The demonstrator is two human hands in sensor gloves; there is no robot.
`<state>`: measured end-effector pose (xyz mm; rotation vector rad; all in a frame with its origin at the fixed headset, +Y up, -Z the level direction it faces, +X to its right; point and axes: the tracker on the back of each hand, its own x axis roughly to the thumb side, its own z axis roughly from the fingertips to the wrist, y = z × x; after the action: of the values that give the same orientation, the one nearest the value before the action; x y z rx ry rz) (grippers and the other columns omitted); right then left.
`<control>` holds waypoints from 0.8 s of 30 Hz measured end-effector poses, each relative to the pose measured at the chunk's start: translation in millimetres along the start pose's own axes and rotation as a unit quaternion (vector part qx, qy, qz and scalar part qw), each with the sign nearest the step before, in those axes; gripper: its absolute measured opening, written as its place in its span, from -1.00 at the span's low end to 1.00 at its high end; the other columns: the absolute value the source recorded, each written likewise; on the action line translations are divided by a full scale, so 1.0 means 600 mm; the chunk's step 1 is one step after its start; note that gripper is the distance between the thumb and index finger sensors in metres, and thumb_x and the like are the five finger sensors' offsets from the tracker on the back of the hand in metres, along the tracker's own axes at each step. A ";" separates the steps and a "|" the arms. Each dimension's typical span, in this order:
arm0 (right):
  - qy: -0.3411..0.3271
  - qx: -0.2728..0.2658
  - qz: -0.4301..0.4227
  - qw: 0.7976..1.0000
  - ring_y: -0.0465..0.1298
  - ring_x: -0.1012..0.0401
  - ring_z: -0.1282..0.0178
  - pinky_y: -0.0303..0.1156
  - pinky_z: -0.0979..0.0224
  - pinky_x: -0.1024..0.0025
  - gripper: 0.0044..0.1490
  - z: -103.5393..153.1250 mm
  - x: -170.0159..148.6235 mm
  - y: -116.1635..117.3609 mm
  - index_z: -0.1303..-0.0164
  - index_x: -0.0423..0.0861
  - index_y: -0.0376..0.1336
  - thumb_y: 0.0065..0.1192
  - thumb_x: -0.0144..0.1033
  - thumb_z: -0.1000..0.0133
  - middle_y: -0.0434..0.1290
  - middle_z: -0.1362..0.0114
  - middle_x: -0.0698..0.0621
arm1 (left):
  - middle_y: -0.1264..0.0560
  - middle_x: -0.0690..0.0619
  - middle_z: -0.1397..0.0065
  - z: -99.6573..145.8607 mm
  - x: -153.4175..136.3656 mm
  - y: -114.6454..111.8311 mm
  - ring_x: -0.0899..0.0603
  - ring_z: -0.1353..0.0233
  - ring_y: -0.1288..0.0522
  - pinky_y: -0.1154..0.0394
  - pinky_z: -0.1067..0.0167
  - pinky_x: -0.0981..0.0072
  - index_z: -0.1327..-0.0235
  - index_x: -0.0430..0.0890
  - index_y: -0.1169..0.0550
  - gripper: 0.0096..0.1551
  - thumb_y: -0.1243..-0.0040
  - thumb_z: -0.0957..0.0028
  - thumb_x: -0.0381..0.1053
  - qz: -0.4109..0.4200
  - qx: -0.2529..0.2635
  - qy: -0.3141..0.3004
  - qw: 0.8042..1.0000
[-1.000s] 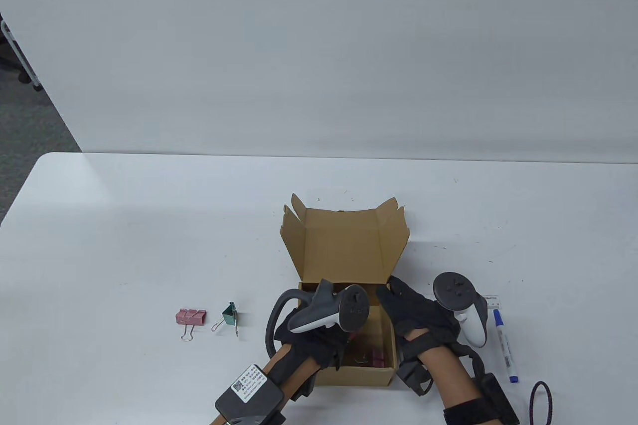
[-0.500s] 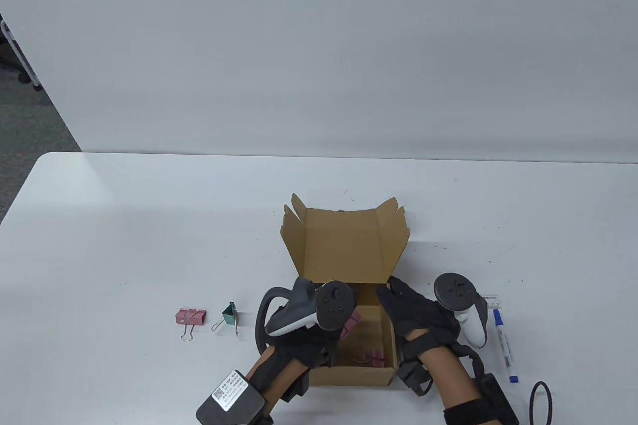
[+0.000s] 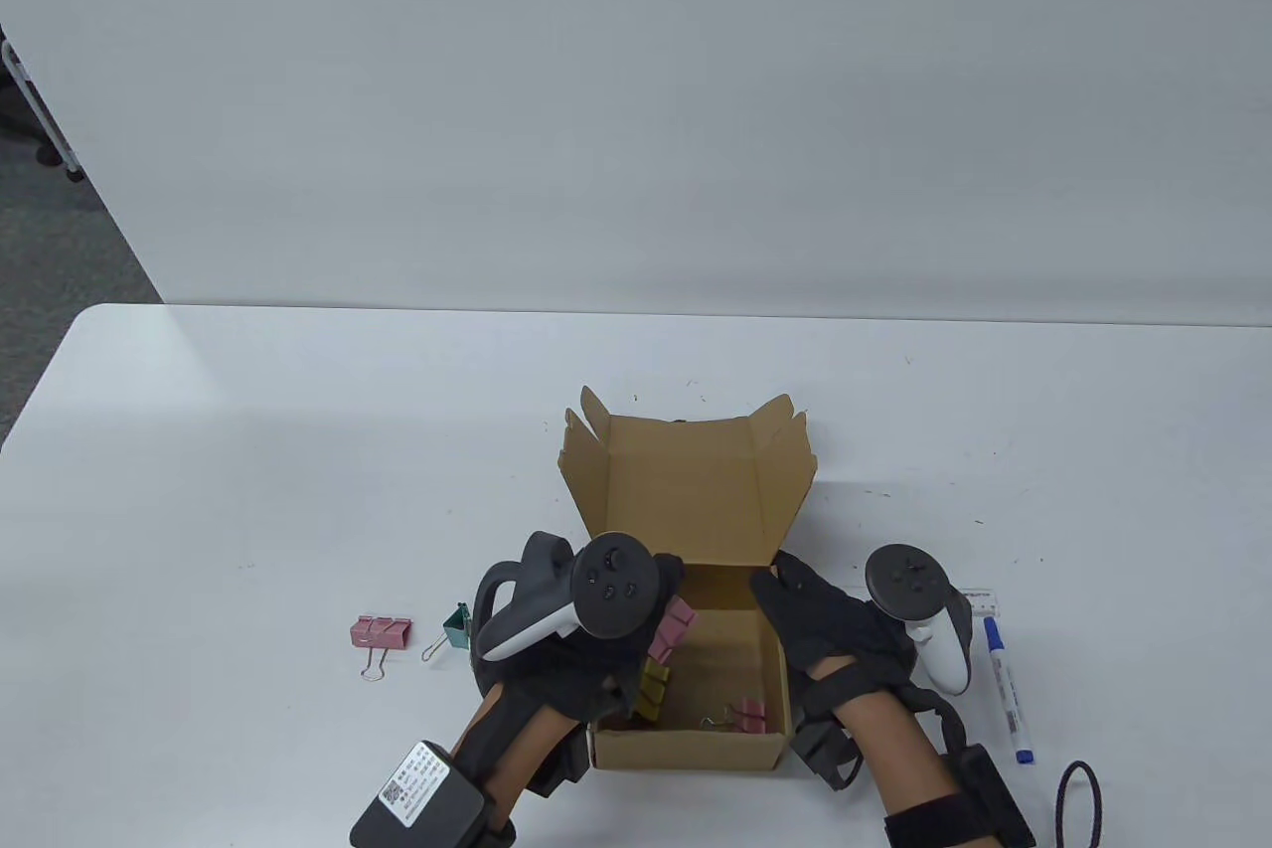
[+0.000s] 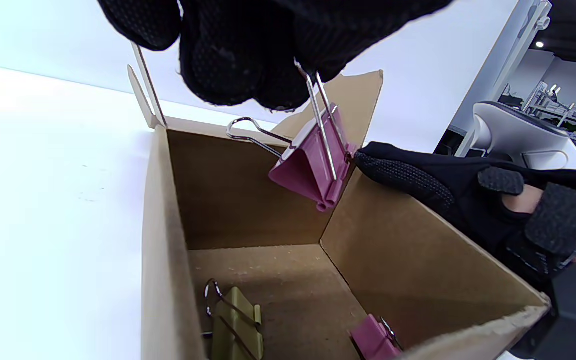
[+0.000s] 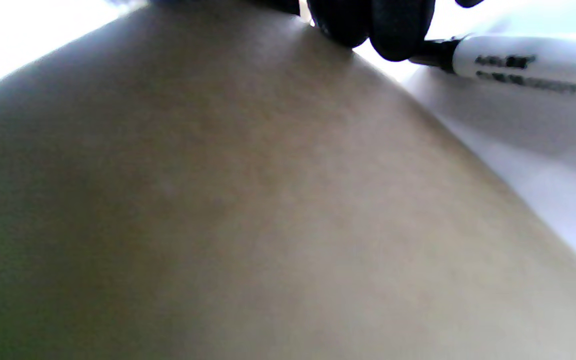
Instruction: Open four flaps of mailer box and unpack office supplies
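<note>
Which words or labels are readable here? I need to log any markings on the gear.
White sticker on the left wrist unit: a QR code and lines of print, too small to read.
Marker barrel, right wrist view: dark print, too blurred to read.
Small white label by the marker: illegible.
Mailer box: no print visible.

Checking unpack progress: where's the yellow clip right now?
The yellow clip lies on the box floor by its left wall in the table view, below the pink clip the left hand holds.

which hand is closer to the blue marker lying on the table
Right. The right hand rests on the box wall just beside the blue marker, while the left hand is on the box's far side, pinching a pink binder clip.
</note>
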<state>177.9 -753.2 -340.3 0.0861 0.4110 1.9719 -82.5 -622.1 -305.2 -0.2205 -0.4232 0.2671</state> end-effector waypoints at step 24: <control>0.001 0.001 -0.007 1.000 0.21 -0.34 -0.53 0.00 -0.50 -0.39 -0.17 0.000 -0.001 0.000 -0.69 -0.19 -0.01 0.02 0.11 -0.39 0.11 -0.66 -0.30 | -0.54 -0.09 -0.42 0.044 -0.114 0.010 -0.27 -0.29 -0.53 -0.26 -0.48 -0.35 -0.60 0.03 -0.38 -0.51 -0.16 -0.41 -0.07 0.036 0.019 0.066 0.997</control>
<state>178.1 -753.8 -339.9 0.0832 0.4145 1.9586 -155.3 -632.9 -308.7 -0.2142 -0.2793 0.3288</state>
